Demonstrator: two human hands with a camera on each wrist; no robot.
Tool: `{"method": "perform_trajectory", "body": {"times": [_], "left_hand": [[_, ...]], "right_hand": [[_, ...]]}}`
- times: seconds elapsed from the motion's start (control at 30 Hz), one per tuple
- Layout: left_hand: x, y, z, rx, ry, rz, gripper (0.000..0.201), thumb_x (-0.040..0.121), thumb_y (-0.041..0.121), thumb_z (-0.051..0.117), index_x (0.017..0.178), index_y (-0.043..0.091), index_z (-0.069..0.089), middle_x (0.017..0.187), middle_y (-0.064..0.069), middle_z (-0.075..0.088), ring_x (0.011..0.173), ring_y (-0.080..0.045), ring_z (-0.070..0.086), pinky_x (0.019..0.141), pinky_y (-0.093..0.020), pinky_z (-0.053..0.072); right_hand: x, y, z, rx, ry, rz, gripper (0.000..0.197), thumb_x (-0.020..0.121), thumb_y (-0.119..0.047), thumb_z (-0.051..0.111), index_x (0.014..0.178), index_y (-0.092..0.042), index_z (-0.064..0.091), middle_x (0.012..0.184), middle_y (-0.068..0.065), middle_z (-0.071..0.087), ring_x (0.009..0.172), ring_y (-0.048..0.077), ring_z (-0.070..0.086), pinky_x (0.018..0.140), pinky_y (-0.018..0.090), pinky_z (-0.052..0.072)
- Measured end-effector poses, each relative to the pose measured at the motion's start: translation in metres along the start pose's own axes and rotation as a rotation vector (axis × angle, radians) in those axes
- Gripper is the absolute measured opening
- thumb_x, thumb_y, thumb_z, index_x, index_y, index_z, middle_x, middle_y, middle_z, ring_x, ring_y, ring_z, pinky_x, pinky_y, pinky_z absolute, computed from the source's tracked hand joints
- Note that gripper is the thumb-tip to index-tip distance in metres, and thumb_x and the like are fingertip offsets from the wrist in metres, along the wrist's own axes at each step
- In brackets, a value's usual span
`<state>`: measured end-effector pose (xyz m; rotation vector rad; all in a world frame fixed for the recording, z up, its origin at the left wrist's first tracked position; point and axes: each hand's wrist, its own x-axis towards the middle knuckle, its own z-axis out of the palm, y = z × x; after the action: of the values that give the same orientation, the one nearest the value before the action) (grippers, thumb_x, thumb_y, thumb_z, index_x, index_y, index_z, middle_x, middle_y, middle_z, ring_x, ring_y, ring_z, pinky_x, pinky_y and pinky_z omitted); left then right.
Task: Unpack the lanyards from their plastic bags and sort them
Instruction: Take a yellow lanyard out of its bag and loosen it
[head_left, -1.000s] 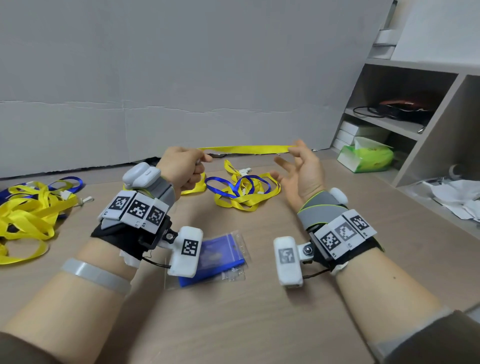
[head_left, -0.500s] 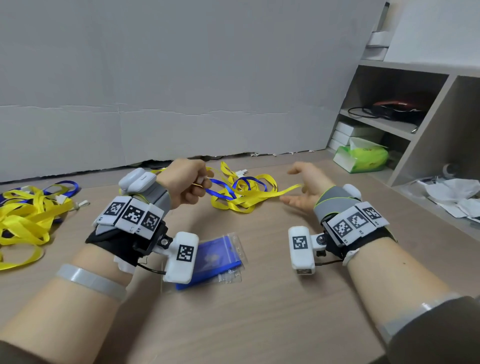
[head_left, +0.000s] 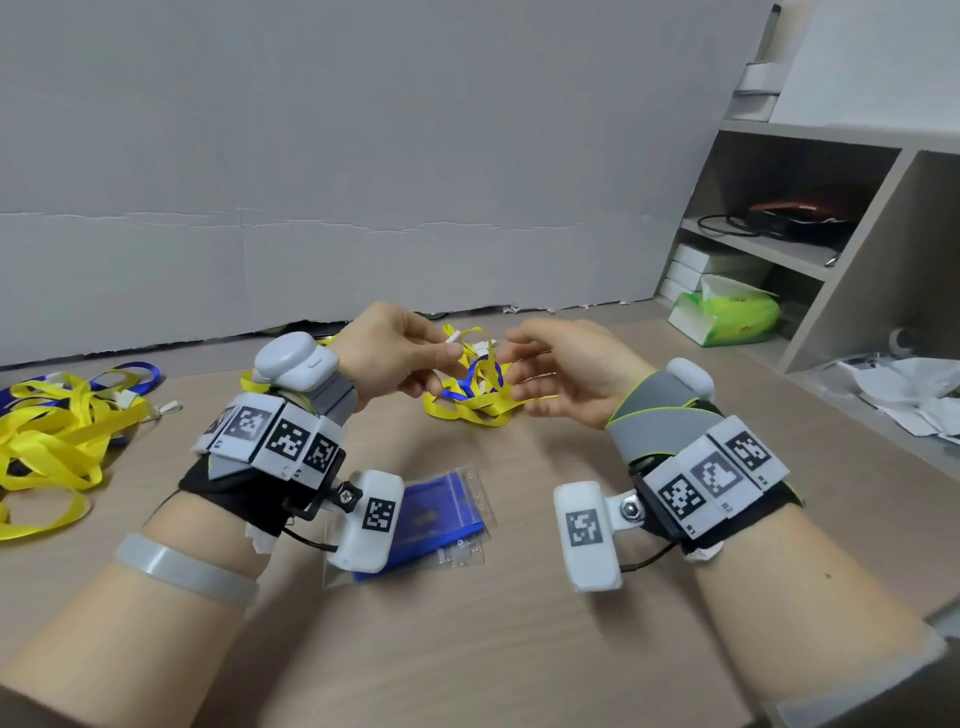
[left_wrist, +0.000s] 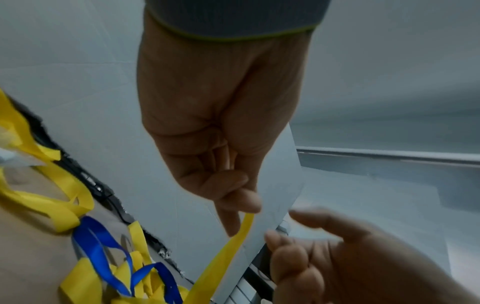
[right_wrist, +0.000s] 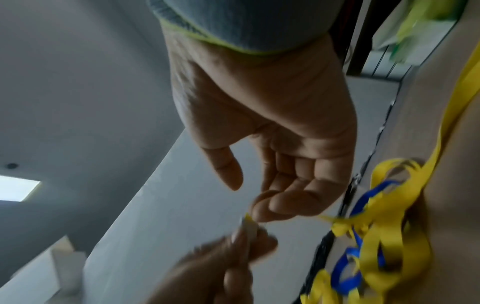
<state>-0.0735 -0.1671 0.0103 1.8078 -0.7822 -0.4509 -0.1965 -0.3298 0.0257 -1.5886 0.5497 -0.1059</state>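
My left hand (head_left: 439, 353) pinches the end of a yellow lanyard (left_wrist: 233, 242) between thumb and forefinger, at its white clip (right_wrist: 249, 228). The strap hangs from there down to a tangled pile of yellow and blue lanyards (head_left: 470, 402) on the desk just beyond both hands. My right hand (head_left: 519, 366) is open, palm toward the left hand, its fingertips (right_wrist: 262, 212) close to the strap beside the clip; whether they touch it is unclear. A second heap of mostly yellow lanyards (head_left: 52, 436) lies at the far left.
A clear plastic bag with a blue badge holder (head_left: 441, 512) lies on the wooden desk (head_left: 493, 649) between my wrists. A grey wall runs along the back. Shelves (head_left: 831, 260) with a green tissue pack (head_left: 727, 314) stand at the right, with crumpled plastic (head_left: 914, 395) below.
The strap stretched between both raised hands was let go by the right hand. Both hands came lower, and the right hand has now moved left, close to the left hand's pinch.
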Motion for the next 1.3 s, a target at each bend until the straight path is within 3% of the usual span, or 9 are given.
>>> {"method": "perform_trajectory", "body": {"times": [0.13,0.3,0.47,0.57,0.7,0.8,1.0,1.1,1.3], "left_hand": [[-0.003,0.007,0.005,0.144,-0.007,0.076,0.017,0.085,0.018,0.075,0.09,0.003,0.068,0.079,-0.013,0.075,0.055,-0.018,0.065,0.047,-0.02,0.045],[-0.004,0.01,0.008,0.236,0.007,0.15,0.02,0.083,0.019,0.077,0.093,0.005,0.066,0.074,-0.01,0.075,0.066,-0.028,0.073,0.051,-0.025,0.049],[-0.006,0.012,0.01,0.264,-0.078,0.11,0.028,0.082,0.019,0.079,0.101,0.006,0.064,0.079,-0.006,0.076,0.074,-0.022,0.075,0.064,-0.034,0.06],[-0.007,0.013,0.006,0.384,-0.051,0.111,0.022,0.083,0.028,0.077,0.095,0.012,0.068,0.074,-0.003,0.075,0.065,-0.016,0.072,0.058,-0.03,0.055],[-0.008,0.019,0.007,0.508,0.035,0.179,0.02,0.082,0.04,0.076,0.082,0.02,0.075,0.058,0.005,0.065,0.046,-0.004,0.051,0.05,-0.02,0.041],[-0.011,0.023,0.015,0.522,0.036,0.193,0.02,0.084,0.037,0.075,0.077,0.018,0.074,0.053,0.008,0.065,0.042,-0.004,0.053,0.044,-0.012,0.038],[-0.015,0.027,0.019,0.581,0.028,0.213,0.016,0.087,0.023,0.07,0.073,0.017,0.074,0.054,0.003,0.068,0.041,-0.009,0.057,0.045,-0.016,0.043],[-0.018,0.029,0.017,0.529,0.003,0.215,0.018,0.088,0.022,0.069,0.073,0.013,0.074,0.056,0.002,0.069,0.045,-0.011,0.062,0.048,-0.015,0.045],[-0.02,0.029,0.012,0.414,-0.102,0.183,0.016,0.092,0.014,0.066,0.085,0.002,0.074,0.07,-0.007,0.074,0.063,-0.022,0.073,0.064,-0.032,0.06]], "right_hand": [[0.008,0.013,0.028,0.074,-0.039,-0.119,0.027,0.091,-0.031,0.064,0.097,-0.005,0.068,0.064,0.006,0.058,0.05,0.017,0.053,0.052,0.025,0.044],[0.024,0.032,0.042,0.27,0.039,-0.281,0.011,0.091,-0.013,0.064,0.081,-0.008,0.062,0.056,0.004,0.049,0.046,0.015,0.043,0.046,0.025,0.036],[0.032,0.04,0.038,0.362,0.105,-0.356,0.003,0.088,-0.002,0.061,0.086,-0.002,0.063,0.055,0.006,0.046,0.044,0.016,0.039,0.043,0.024,0.035],[0.035,0.042,0.032,0.361,0.118,-0.392,0.007,0.087,0.002,0.06,0.084,-0.003,0.063,0.053,0.006,0.043,0.043,0.016,0.037,0.042,0.023,0.032],[0.032,0.042,0.026,0.345,0.082,-0.438,0.013,0.085,0.004,0.06,0.081,-0.006,0.066,0.052,0.006,0.041,0.044,0.018,0.035,0.043,0.024,0.031],[0.028,0.041,0.026,0.333,0.052,-0.472,0.013,0.086,0.005,0.059,0.083,-0.005,0.066,0.051,0.006,0.041,0.045,0.019,0.034,0.043,0.023,0.033],[0.024,0.043,0.024,0.316,-0.035,-0.453,0.003,0.089,-0.006,0.065,0.09,-0.003,0.066,0.056,0.006,0.049,0.049,0.02,0.041,0.046,0.026,0.037],[0.023,0.043,0.025,0.304,-0.06,-0.421,0.009,0.089,-0.012,0.068,0.083,-0.006,0.065,0.059,0.007,0.052,0.05,0.02,0.045,0.047,0.026,0.041],[0.021,0.043,0.026,0.326,-0.054,-0.414,0.016,0.09,-0.009,0.066,0.076,-0.004,0.059,0.06,0.011,0.054,0.049,0.023,0.047,0.047,0.028,0.043]]}}
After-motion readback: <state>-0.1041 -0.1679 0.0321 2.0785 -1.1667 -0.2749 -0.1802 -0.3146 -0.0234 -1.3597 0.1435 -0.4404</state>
